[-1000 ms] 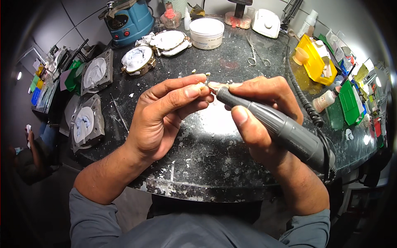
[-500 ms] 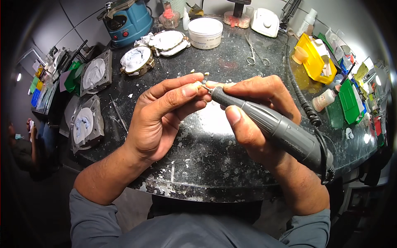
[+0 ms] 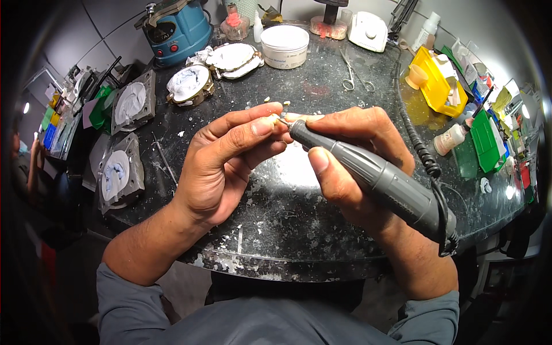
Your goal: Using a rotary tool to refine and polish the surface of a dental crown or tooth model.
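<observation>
**Grinding a small pale piece at the fingertips**

Pinched between thumb and forefinger of the left hand point(image 3: 221, 172), a small pale piece point(image 3: 270, 119) is held above the dark speckled worktop point(image 3: 287, 224), well clear of its surface. The fingers of that hand are pressed together on the piece, so little of it shows, and its exact shape cannot be told. A grey rotary handpiece point(image 3: 379, 181) is gripped like a pen in the right hand point(image 3: 351, 167), whose fingers are wrapped and closed round the barrel; its fine tip point(image 3: 283, 121) is set against the piece. A coiled black cord point(image 3: 422, 152) trails from the rear of the tool past the right wrist.

For the step to be done well, the two hands are best kept braced against each other, as the fingertips appear to be here, so that the tip cannot skid. Light pressure is judged safer than force, since so small a piece could be flicked out of the pinch or ground too far. The cord should be kept slack and away from the yellow tray point(image 3: 434, 86) and the small bottle point(image 3: 451, 138) at the right. The scissors point(image 3: 352, 75), the white tub point(image 3: 284, 46) and the metal flasks point(image 3: 121, 172) lie well apart from the work.
</observation>
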A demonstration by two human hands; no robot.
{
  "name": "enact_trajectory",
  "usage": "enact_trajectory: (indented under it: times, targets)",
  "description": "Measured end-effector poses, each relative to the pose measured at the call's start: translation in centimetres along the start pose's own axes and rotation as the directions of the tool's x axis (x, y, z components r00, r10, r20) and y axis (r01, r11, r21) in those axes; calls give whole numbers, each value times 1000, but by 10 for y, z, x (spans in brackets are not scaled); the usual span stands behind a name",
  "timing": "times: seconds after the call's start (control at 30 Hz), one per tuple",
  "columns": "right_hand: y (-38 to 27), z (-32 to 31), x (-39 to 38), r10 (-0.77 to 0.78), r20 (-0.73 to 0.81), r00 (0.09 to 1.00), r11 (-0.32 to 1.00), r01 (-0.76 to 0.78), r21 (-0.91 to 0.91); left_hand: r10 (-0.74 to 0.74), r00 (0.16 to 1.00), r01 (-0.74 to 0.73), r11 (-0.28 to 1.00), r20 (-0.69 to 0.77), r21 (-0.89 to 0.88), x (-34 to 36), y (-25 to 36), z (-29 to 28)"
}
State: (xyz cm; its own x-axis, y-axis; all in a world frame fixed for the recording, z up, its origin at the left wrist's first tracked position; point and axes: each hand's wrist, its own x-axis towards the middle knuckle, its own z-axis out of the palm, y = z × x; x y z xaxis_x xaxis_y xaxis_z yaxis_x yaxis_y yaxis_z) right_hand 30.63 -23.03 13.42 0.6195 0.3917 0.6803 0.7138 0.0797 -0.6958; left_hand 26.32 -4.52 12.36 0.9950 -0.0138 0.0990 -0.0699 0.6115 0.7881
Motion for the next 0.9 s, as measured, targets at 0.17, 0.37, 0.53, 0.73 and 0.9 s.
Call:
enact_trajectory:
  times: [0.17,0.37,0.53,0.73,0.9]
  targets:
    - [4,0,0,-41,-1,999,999,41,-1,-29,1000,29,999,4,-33,1,0,0]
    - [11,6,2,-161,-75,984,986,163,30,-39,999,39,998,-9,-56,0,2,0]
    - [12,5,2,-185,-74,980,979,190,70,-45,999,44,995,-1,-84,1,1,-1]
    - [5,3,1,-77,-49,996,993,81,83,-68,998,68,991,0,-112,1,3,0]
    - [0,-4,0,-32,32,999,998,30,57,-51,999,52,994,16,-93,1,2,1]
